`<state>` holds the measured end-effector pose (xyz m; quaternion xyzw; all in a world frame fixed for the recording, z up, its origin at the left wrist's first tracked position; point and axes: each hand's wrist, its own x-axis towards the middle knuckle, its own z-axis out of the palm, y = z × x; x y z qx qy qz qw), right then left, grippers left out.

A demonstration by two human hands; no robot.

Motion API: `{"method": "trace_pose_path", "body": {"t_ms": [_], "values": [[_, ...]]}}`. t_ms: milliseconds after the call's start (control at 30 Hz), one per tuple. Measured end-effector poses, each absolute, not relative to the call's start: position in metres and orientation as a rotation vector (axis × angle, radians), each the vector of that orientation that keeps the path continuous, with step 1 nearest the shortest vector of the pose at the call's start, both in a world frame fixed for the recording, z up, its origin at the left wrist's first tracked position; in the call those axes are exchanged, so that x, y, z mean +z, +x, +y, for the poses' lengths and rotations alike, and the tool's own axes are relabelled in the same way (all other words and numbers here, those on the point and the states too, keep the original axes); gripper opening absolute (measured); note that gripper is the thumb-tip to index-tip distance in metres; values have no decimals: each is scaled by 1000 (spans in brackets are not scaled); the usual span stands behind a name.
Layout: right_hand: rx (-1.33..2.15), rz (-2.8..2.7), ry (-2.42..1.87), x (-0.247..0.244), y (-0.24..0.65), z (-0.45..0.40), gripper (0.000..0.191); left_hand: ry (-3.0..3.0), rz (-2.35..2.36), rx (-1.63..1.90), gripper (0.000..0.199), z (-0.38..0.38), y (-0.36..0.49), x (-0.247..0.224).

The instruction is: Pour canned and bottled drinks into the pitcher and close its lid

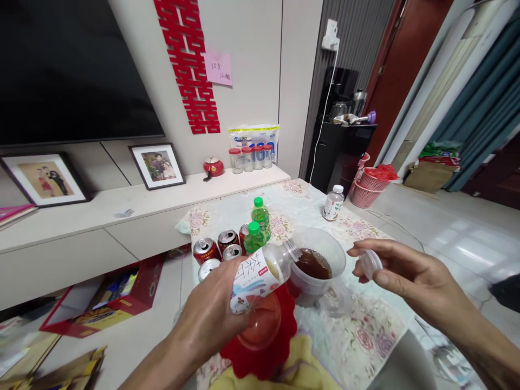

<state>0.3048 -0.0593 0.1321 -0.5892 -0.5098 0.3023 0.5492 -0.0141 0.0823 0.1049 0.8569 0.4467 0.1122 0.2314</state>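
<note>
My left hand (215, 306) grips a tilted bottle (255, 279), mouth at the plastic tub (333, 248)'s 10 o'clock rim; brown liquid (314, 265) inside. My right hand (414, 273), tub's 3 o'clock, pinches a clear cap (370, 264).

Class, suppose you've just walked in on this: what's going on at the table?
A person's left hand holds a labelled bottle tilted, its uncapped mouth at a translucent tub containing brown liquid. Whether anything is flowing out is hard to tell. The right hand holds a translucent cap in its fingers. Two green-capped bottles and several cans stand nearby on the table.
</note>
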Motion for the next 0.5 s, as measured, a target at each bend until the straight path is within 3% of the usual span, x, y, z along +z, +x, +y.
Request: {"method": "trace_pose_path", "body": {"t_ms": [500], "values": [[846,-987,-1382,91,322,-85,34,2733,1190,-10,57,106,-2,140]]}}
